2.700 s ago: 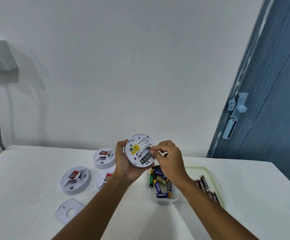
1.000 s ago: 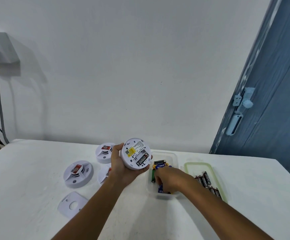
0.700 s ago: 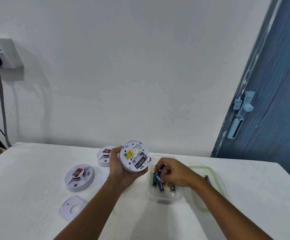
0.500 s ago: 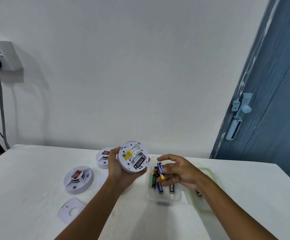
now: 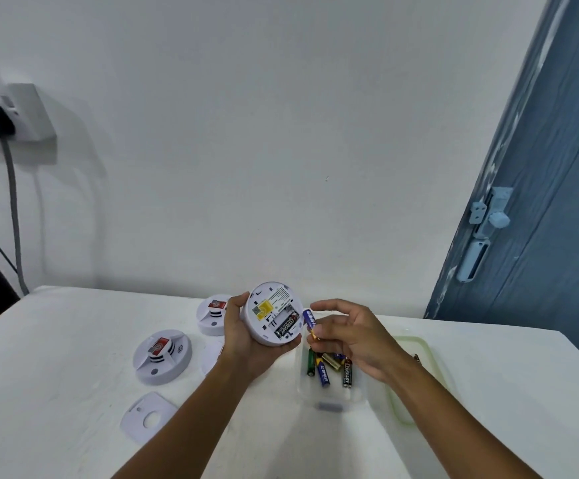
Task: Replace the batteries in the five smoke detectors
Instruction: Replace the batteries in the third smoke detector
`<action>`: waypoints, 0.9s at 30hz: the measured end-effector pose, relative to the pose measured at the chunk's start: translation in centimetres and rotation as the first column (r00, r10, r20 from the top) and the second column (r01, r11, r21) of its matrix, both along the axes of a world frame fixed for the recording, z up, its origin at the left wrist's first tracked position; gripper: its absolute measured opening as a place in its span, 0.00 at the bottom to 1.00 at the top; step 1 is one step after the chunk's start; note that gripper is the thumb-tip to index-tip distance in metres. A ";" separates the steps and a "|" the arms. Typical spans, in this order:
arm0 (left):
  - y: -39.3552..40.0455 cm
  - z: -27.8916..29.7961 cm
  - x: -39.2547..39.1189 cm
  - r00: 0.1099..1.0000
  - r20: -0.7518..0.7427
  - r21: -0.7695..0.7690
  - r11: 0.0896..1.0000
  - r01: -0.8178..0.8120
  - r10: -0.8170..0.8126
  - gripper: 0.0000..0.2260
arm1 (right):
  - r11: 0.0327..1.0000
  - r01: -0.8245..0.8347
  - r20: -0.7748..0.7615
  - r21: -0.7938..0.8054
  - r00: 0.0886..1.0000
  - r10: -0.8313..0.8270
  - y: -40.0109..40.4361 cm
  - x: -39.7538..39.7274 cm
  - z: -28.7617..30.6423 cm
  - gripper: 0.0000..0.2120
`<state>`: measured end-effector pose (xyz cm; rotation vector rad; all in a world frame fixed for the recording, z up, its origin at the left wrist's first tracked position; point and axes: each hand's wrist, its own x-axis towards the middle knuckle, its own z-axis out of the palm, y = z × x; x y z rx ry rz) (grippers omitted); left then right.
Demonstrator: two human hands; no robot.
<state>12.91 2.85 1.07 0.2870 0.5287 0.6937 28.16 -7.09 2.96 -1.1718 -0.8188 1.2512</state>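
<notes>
My left hand (image 5: 238,335) grips a round white smoke detector (image 5: 272,314) above the table, its back facing me. The battery bay is open with one black battery (image 5: 286,327) inside. My right hand (image 5: 350,335) pinches a blue and gold battery (image 5: 310,322) just right of the detector's rim. Below that hand stands a clear tub (image 5: 329,399) holding several loose batteries (image 5: 324,369).
Two more detectors (image 5: 162,356) (image 5: 213,314) lie face up on the white table at the left, and a third (image 5: 212,357) is partly hidden behind my left wrist. A white cover plate (image 5: 148,414) lies near the front. A green-rimmed lid (image 5: 419,378) sits right of the tub. A blue door (image 5: 540,236) stands at the right.
My right hand went from the detector down into the tub, picked out a blue battery, and has lifted it up next to the detector. The left hand has kept the detector raised.
</notes>
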 end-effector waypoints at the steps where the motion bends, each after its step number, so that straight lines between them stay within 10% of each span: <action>1: 0.0 0.1 0.0 1.000 0.002 0.003 1.000 -0.001 0.001 0.26 | 0.999 0.033 0.052 0.023 0.998 -0.035 0.1 -0.5 0.2 0.12; 14: -1.2 1.0 0.8 0.999 -0.001 0.103 0.993 0.053 -0.053 0.23 | 0.966 0.215 0.298 0.147 0.921 -0.250 0.9 -3.5 -0.1 0.09; 19: -1.3 0.9 1.1 0.999 -0.004 0.126 0.991 0.050 -0.050 0.22 | 0.977 0.162 0.667 0.139 0.713 -0.213 0.9 -3.1 0.0 0.16; 27: -1.5 1.0 1.6 0.998 0.022 0.120 0.991 0.055 -0.058 0.27 | 0.913 0.297 0.478 0.279 0.782 -0.400 0.7 -4.0 -0.9 0.12</action>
